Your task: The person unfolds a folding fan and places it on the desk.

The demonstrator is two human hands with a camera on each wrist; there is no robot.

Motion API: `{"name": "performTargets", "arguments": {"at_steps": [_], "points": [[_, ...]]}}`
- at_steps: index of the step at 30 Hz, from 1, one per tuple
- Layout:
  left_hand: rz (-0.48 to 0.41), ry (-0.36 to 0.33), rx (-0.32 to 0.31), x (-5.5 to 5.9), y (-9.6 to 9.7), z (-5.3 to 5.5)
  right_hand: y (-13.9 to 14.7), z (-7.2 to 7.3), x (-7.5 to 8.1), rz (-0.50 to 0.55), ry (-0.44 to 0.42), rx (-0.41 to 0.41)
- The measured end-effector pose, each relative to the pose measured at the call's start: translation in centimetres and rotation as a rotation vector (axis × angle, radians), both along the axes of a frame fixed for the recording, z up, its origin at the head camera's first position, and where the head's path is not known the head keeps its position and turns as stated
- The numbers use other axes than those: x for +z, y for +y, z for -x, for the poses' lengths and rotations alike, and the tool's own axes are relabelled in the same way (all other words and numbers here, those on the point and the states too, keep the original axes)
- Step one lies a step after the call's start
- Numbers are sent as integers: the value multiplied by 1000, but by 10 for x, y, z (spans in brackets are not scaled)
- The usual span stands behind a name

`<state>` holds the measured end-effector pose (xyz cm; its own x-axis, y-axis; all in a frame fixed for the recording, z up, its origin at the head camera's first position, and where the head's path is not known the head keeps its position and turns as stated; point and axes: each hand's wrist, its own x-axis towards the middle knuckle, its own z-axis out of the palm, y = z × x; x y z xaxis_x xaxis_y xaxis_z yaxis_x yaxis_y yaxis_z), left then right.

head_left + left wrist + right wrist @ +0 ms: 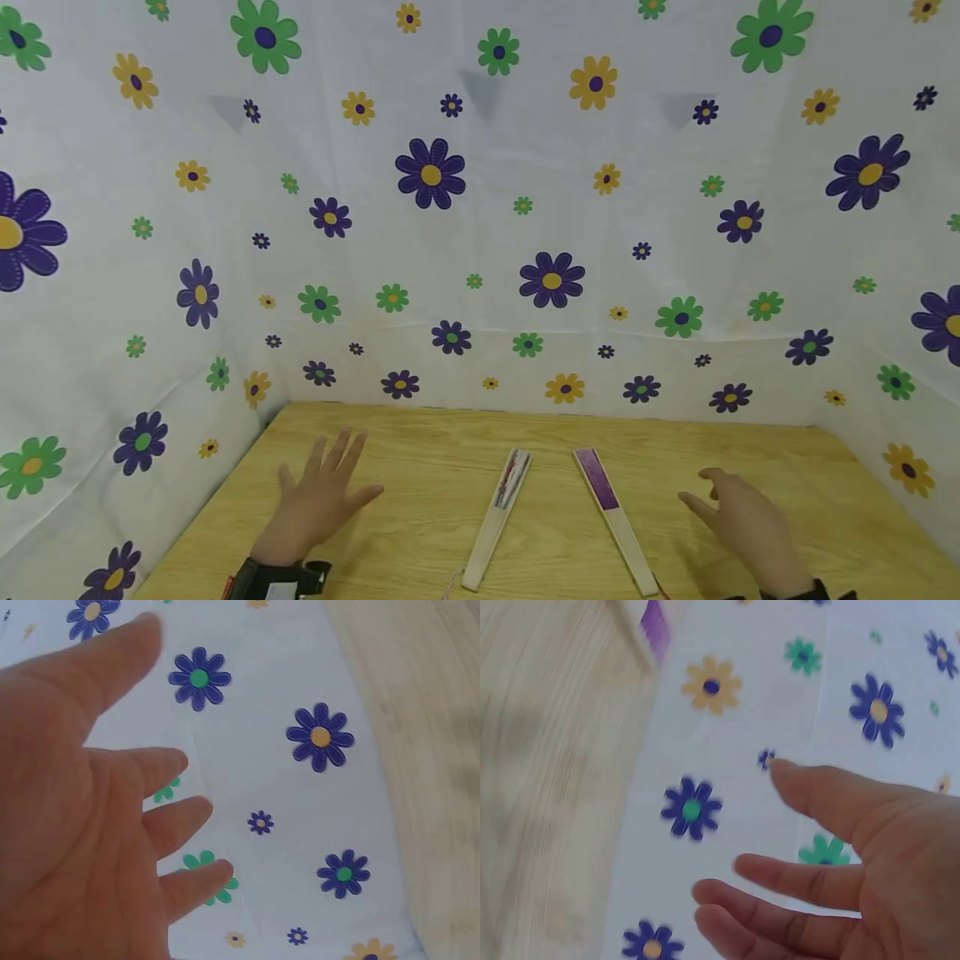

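Two folded hand fans lie on the wooden table, slanting away from each other toward the front. The left fan (498,518) shows a pale, dark-streaked patterned strip near its far end, with a light cord at its near end. On the right fan (615,521) the strip is purple; its tip (655,630) also peeks into the right wrist view. My left hand (318,500) is spread over the table left of the fans, holding nothing. To the right of both fans hovers my right hand (750,525), fingers loosely bent, nothing between them.
The wooden table (420,467) meets a white flower-printed cloth (510,233) that hangs along the back and both sides. Dark wrist straps (277,579) sit on the forearms.
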<state>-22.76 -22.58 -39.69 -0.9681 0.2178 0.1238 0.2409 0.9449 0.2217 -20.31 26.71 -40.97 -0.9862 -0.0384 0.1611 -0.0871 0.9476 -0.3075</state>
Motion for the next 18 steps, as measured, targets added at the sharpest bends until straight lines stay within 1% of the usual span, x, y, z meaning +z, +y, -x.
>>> {"name": "performTargets", "arguments": {"at_steps": [4, 7, 12, 14, 15, 18], "points": [[7, 54, -123, 5, 13, -4, -28, -2, -3, 50, -48, 20], [5, 63, -195, 8, 24, -7, -47, -1, -10, 27, -103, 21], [31, 24, -269, 8, 40, -9, -65, -3, -22, -66, -274, -32], [34, 7, -295, 8, 44, -11, -68, -4, -27, -56, -328, -46], [35, 0, -304, 8, 45, -12, -68, -4, -30, -56, -334, -37], [41, -15, -329, 9, 50, -16, -69, -5, -36, -28, -316, 7]]}}
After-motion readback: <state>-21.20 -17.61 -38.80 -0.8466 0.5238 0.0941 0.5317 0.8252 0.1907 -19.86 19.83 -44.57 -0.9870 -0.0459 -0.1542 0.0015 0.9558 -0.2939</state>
